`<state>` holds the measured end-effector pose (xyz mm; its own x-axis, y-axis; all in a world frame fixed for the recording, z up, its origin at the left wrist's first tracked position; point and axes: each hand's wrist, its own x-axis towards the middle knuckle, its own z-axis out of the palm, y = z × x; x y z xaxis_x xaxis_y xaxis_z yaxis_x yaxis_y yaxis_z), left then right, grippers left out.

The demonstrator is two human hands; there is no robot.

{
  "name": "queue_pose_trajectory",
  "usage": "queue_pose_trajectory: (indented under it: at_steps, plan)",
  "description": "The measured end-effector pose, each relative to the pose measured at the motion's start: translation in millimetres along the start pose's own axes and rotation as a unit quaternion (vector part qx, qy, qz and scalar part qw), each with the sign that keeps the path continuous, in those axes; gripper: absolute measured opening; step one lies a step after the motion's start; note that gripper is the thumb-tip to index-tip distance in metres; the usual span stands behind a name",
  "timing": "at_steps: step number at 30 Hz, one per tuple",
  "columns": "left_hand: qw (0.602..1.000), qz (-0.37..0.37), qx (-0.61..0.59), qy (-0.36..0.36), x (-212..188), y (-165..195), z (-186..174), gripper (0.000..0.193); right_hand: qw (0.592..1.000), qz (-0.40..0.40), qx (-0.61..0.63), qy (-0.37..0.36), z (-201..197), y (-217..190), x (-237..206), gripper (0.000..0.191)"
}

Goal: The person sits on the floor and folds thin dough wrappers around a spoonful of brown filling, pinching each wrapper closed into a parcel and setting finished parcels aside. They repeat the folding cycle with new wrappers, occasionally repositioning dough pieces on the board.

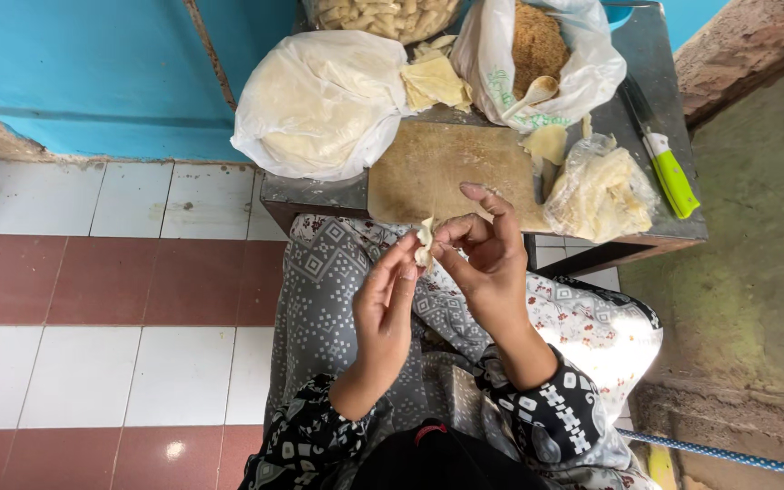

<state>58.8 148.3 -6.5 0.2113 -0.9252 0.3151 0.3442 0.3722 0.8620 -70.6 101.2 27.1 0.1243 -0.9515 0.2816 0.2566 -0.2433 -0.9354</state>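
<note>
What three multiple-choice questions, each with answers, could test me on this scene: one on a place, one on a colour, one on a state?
1. Where does the knife lie?
A. at the table's right edge
B. on the floor
C. in the person's lap

2. What colour is the knife's handle?
A. red
B. light green
C. black

3. What are the hands doing?
A. resting flat on the board
B. both pinching a dough piece
C. gripping the spoon

Answers:
1 A, it lies beside the bag of wrappers near that edge.
2 B, the handle is plainly light green.
3 B, the left hand and right hand meet on the pale dough above the lap.
</note>
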Motion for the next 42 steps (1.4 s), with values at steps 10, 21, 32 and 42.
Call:
queue_pose_trajectory:
  at_steps: [10,21,32,42]
  plan:
    - [0.999,-0.028,-0.032,-0.016,-1,-8,9,0.014,0.997,0.01,0.082,0.004,-16,3,-25,0.067]
    - [0.997,-0.068,-0.008,-0.038,5,-32,-6,0.019,0.991,0.016,-0.105,0.078,-12,19,-29,0.069]
    - [0.983,-0.161,-0.088,0.0,14,-43,-24,0.009,0.977,0.036,0.136,0.16,-26,46,-26,0.05]
    - [0.934,-0.209,-0.271,0.101,26,-40,-51,0.016,0.925,-0.01,0.312,0.219,-55,36,-12,0.033]
